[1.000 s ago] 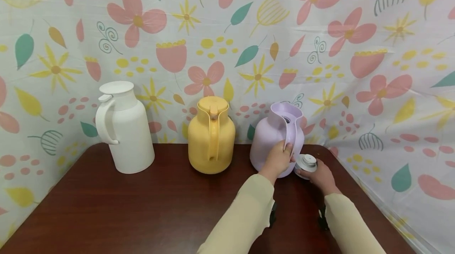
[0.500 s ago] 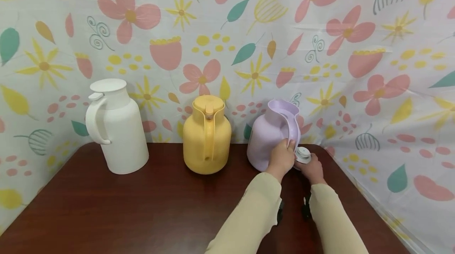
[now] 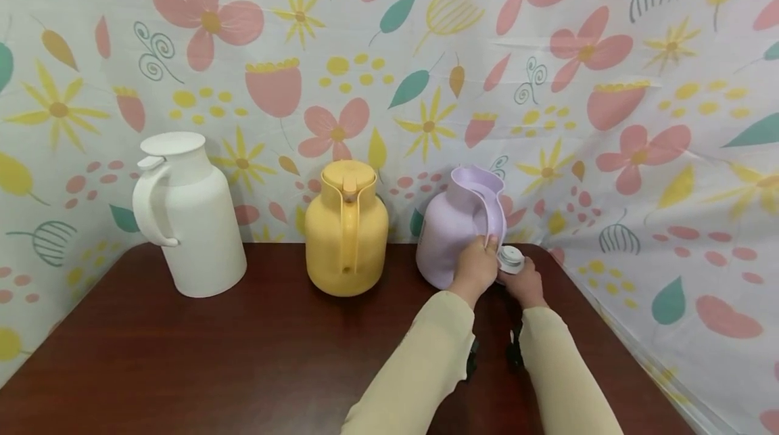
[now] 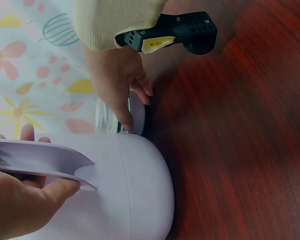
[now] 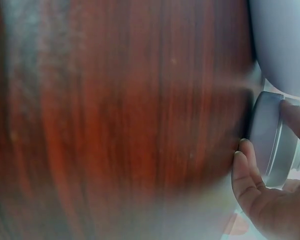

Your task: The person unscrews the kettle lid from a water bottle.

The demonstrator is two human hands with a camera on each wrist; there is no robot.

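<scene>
Just right of centre, a left hand wraps the handle of a lilac jug on the counter; beside the jug, the right hand curls round a pale stopper.

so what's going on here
A person's left hand grips the handle of the purple jug, while the right hand holds a round lid low beside it. The lid is off the jug; whether it touches the table is hard to tell. The yellow jug and the white jug stand upright farther left, untouched.
</scene>
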